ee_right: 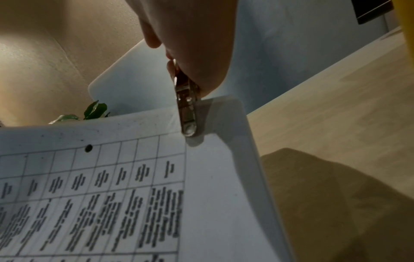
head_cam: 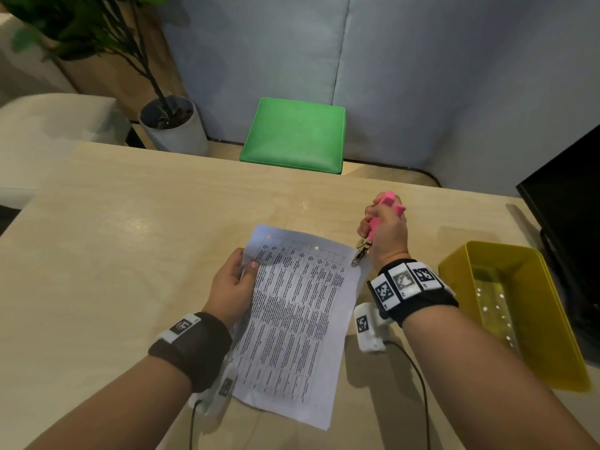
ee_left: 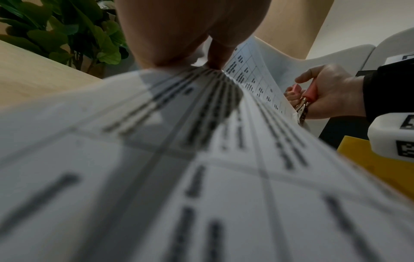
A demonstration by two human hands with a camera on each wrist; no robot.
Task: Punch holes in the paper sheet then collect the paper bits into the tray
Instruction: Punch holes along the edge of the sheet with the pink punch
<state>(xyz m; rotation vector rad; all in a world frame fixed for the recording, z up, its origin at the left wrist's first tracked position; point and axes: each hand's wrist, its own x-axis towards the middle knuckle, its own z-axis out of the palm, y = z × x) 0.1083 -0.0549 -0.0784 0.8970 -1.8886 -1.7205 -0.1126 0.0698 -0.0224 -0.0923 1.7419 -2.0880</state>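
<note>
The right hand [head_cam: 386,233] is closed tight around the pink handles of the punch [head_cam: 376,227], fingers curled over them and the handles squeezed together. The punch's long axis runs from far to near, pink end far and raised, metal head pointing near and down, its tip clamped over the far right corner of the sheet [head_cam: 292,316]. In the right wrist view the metal head [ee_right: 187,106] sits on the sheet's top edge [ee_right: 134,159] just right of the printed table, with one punched hole [ee_right: 88,148] further left along the same edge. The head view shows two holes, one near the far left corner [head_cam: 268,237] and one mid-edge [head_cam: 317,248]. The left hand [head_cam: 232,284] pinches the sheet's left edge near its far corner, thumb on top and fingers under, lifting that side off the table [head_cam: 130,222]. The sheet's long axis runs far to near, tilted slightly so its near end lies right of its far end; the near part rests on the table between the two forearms. In the left wrist view the paper [ee_left: 201,159] fills the frame, and the right hand [ee_left: 331,92] with the punch [ee_left: 302,104] shows at its far edge. The yellow tray [head_cam: 552,352] stands on the table at the right, near the right forearm, with small white bits [head_cam: 496,306] lying in it.
</note>
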